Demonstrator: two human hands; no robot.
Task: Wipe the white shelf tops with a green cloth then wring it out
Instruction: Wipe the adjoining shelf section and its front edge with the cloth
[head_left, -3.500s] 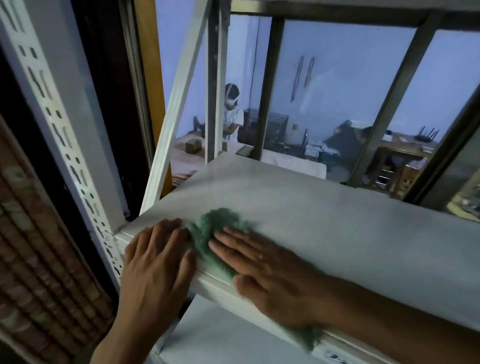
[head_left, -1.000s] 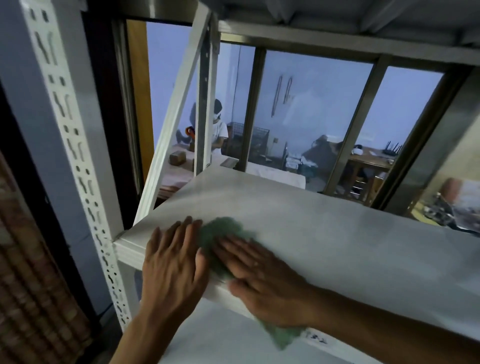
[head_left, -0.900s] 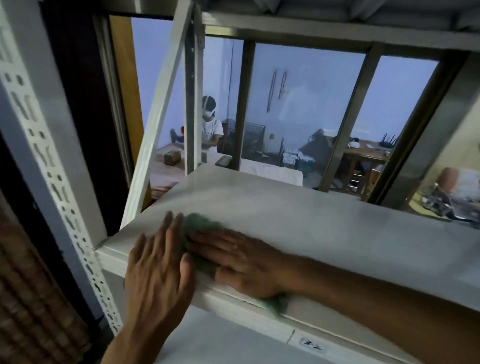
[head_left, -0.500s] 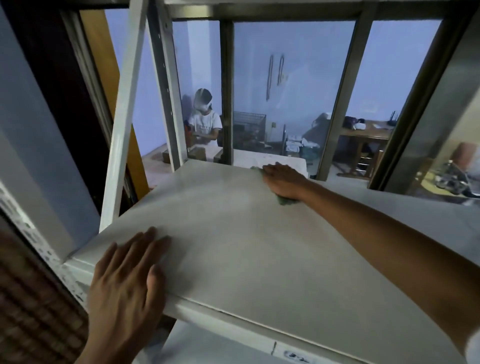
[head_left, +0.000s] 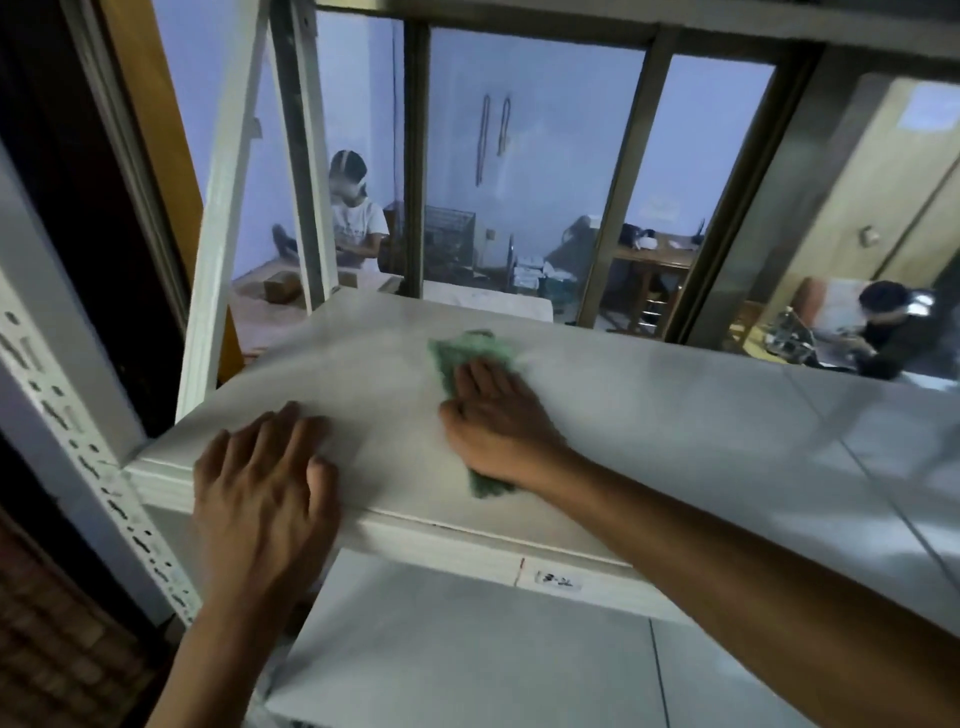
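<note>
A white shelf top (head_left: 675, 415) runs across the middle of the view. A green cloth (head_left: 470, 351) lies flat on it near the middle, and my right hand (head_left: 498, 421) presses down on the cloth with fingers together, covering most of it; a corner of the cloth shows below my wrist. My left hand (head_left: 265, 483) rests palm down with fingers spread on the shelf's front left corner, holding nothing.
A lower white shelf (head_left: 467, 649) sits under the front edge. A perforated white upright (head_left: 78, 441) stands at left, a slanted white brace (head_left: 228, 182) behind it. Beyond the window frame (head_left: 623, 182) sit two people at tables.
My right hand has pulled the cloth back from the far edge of the shelf toward the middle. My left hand stays on the front left corner.
</note>
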